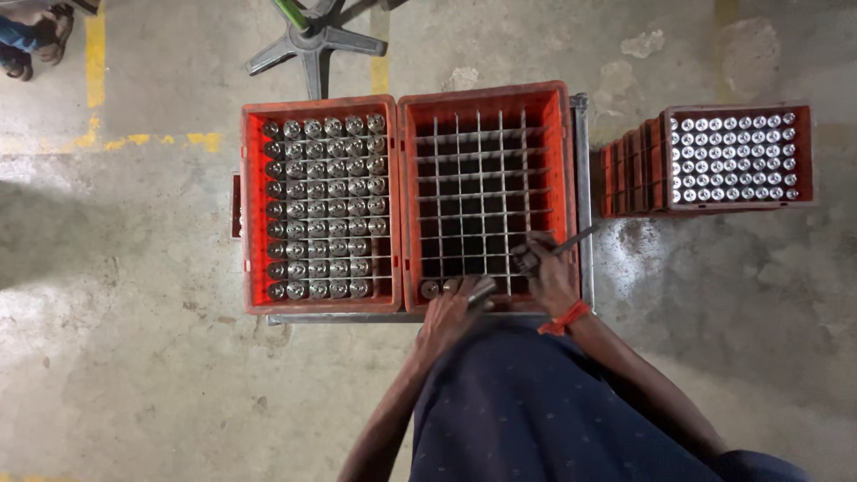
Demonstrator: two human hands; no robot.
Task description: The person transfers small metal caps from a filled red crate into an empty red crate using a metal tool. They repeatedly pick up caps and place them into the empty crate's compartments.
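Observation:
Two red crates stand side by side on a metal stand. The left crate [252, 205] is nearly full of shiny metal cylinders [326, 205] standing in a grid. The right crate [564, 178] has a grey divider grid that is mostly bare; one cylinder [430, 288] sits in its near-left cell. My left hand [451, 308] is at the near edge of the right crate, closed around a metal cylinder [482, 290]. My right hand [549, 268], with an orange wristband, grips a dark metal tool [571, 243] over the near-right cells.
A stack of red crates [643, 170] stands to the right, its top one filled with cylinders. A grey chair base [312, 45] lies beyond the crates. Yellow floor lines [94, 62] run at upper left, where another person's feet [31, 40] show.

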